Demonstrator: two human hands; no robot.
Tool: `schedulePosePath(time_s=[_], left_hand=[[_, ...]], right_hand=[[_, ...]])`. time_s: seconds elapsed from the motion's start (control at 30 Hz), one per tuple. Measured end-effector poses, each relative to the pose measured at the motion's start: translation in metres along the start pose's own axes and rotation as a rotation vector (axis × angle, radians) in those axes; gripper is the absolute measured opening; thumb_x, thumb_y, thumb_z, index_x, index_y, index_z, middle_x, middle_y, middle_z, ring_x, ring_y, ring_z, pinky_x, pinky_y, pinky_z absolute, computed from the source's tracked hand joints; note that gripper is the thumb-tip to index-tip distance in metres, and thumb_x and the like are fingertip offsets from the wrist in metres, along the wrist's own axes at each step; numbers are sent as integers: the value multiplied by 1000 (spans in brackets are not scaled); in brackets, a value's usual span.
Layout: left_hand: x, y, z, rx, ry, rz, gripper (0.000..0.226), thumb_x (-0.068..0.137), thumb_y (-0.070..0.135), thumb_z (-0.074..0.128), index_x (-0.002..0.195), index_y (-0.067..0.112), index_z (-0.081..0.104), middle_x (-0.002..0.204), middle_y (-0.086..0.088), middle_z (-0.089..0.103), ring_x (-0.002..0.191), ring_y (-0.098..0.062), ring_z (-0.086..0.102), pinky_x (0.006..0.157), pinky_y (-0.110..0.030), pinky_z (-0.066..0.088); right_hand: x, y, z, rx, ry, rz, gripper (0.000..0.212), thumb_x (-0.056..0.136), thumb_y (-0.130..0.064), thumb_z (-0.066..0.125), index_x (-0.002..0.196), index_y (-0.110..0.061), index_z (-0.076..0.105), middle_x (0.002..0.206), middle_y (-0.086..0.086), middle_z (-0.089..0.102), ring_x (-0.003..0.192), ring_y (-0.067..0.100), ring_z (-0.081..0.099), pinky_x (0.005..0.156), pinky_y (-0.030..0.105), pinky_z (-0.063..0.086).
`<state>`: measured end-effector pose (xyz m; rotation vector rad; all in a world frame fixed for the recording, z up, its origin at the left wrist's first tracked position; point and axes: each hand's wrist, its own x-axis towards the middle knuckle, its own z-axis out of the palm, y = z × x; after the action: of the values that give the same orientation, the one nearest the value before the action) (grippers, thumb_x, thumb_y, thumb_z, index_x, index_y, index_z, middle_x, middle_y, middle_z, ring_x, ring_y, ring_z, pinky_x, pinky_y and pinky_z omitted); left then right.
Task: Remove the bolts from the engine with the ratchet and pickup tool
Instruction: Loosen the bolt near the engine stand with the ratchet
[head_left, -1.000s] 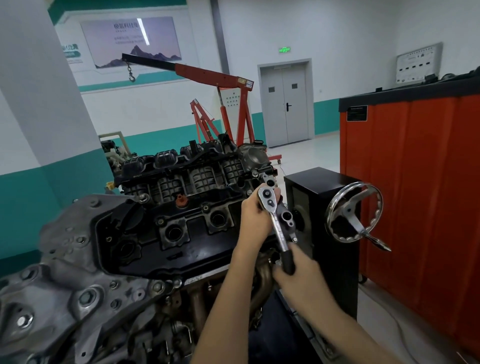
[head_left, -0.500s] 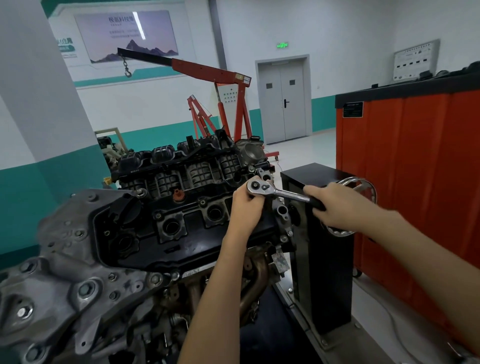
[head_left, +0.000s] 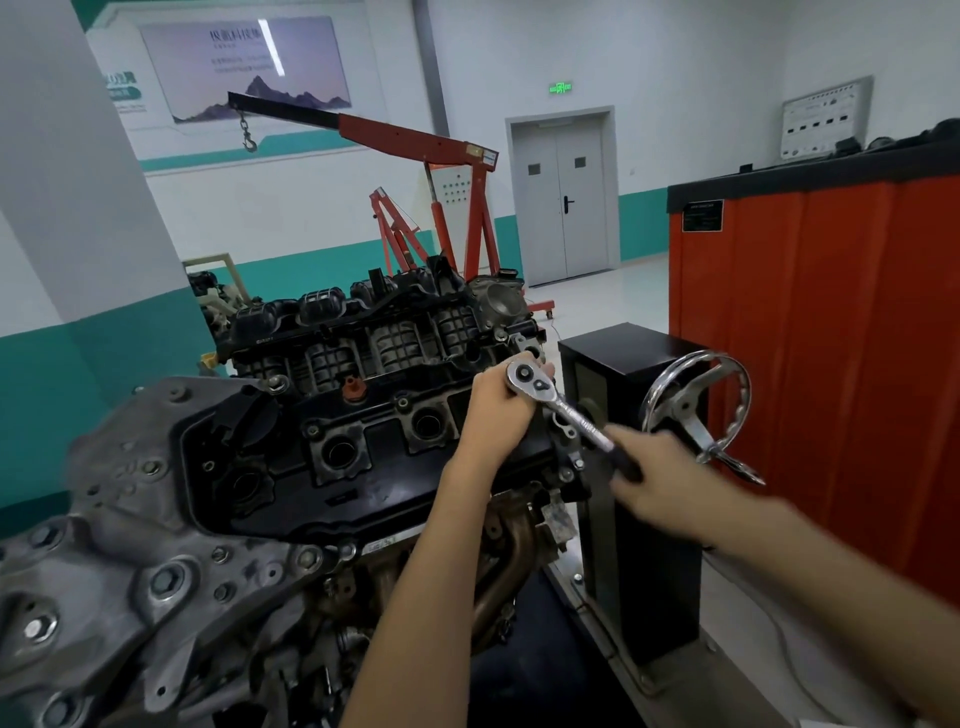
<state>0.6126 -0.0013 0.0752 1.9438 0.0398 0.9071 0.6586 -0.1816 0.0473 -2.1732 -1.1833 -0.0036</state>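
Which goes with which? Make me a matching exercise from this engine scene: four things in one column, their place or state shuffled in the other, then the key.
1. left hand
2. right hand
3. handwheel
4. engine hoist

A. red, behind the engine
B. grips the black handle of the ratchet
C. silver, on the black stand
D. holds the ratchet's head

Pairs: 1-D, 2-B, 3-C, 4-A.

Left hand (head_left: 496, 410) curls round the head of the ratchet (head_left: 563, 408); blurred right hand (head_left: 660, 478) grips its handle.
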Motion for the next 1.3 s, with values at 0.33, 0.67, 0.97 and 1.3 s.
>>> schedulePosePath(time_s=[0.33, 0.67, 0.97, 1.3], left_hand=[[-7, 1, 9, -90, 106, 2, 44, 96, 12, 57, 57, 25, 40, 53, 13, 39, 55, -3, 34, 56, -19, 33], [0, -4, 2, -29, 28, -25, 47, 93, 11, 61, 56, 24, 36, 52, 14, 37, 54, -3, 33, 56, -18, 32], [-2, -7, -2, -45, 68, 2, 43, 94, 6, 52, 57, 25, 48, 52, 14, 42, 55, -3, 32, 57, -24, 30], [1, -4, 8, -39, 174, 12, 51, 92, 9, 62, 57, 24, 29, 49, 12, 31, 53, -3, 27, 54, -19, 28]], right_hand=[[-14, -13, 23, 163, 128, 56, 16, 83, -5, 60, 86, -18, 51, 62, 1, 52, 48, 3, 50, 48, 23, 43], [-12, -14, 43, 299, 81, 29, 20, 81, 1, 59, 92, -16, 57, 62, -2, 53, 45, 0, 47, 44, 14, 37], [45, 8, -53, -532, 50, -175, 17, 87, -18, 58, 97, -27, 47, 66, -6, 51, 58, 14, 54, 52, 24, 41], [-13, -68, 108, 612, 295, 123, 15, 83, -4, 57, 84, -18, 51, 59, -4, 51, 48, 3, 50, 45, 15, 37]])
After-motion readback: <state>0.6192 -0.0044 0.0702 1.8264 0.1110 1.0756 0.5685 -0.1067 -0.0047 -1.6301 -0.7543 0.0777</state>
